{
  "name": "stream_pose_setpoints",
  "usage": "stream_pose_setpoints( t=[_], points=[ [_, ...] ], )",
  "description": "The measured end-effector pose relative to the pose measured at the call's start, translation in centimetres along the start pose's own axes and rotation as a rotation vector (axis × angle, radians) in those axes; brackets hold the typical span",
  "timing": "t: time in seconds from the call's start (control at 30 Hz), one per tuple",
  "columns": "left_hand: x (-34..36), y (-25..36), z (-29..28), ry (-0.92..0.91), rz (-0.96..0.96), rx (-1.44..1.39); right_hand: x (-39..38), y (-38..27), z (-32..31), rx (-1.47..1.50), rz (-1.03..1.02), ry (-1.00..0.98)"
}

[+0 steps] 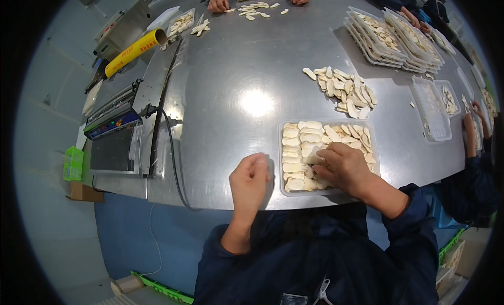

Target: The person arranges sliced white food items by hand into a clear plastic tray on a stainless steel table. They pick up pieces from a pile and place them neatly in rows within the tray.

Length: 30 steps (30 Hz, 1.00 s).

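Observation:
A clear plastic tray (pixel 282 147) lies near the table's front edge. Pale mushroom slices (pixel 310 125) fill it, overlapping in rows. My right hand (pixel 344 167) is over the tray's right half, thumb and fingers pinched on a mushroom slice (pixel 312 153); part of that slice and the ones below are hidden by the hand. Left of the tray, my left hand (pixel 250 180) hovers above the table with its fingers curled closed; what it holds, if anything, is hidden. Beyond the tray is a loose heap of mushroom slices (pixel 346 89).
Stacked filled trays (pixel 375 37) stand at the far right, near an almost bare tray (pixel 431 108). On the left are a wrapping machine (pixel 113 113), a yellow tube (pixel 134 53) and a black cable (pixel 173 147). Co-workers' hands (pixel 218 1) are at the far and right edges.

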<state>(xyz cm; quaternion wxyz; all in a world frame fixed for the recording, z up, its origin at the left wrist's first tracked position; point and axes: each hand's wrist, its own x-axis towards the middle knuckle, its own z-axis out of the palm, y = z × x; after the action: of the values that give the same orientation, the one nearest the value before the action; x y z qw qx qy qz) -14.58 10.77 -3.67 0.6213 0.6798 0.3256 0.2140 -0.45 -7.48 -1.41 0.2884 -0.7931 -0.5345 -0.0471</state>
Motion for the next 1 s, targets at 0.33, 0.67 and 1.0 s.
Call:
stream_pose_setpoints(
  t=[0.33,0.67,1.0],
  points=[
    [1.3,-2.8,0.1,0.148,0.235,0.129,13.2,11.2,1.7,-0.405,0.093,0.069],
    [1.4,-2.7,-0.2,0.175,0.271,0.177,14.5,9.8,1.9,-0.28,0.22,-0.119],
    [-3.7,3.6,1.6,-0.506,-0.21,-0.21,-1.8,-3.3,-2.6,-0.075,-0.276,-0.111]
  ],
)
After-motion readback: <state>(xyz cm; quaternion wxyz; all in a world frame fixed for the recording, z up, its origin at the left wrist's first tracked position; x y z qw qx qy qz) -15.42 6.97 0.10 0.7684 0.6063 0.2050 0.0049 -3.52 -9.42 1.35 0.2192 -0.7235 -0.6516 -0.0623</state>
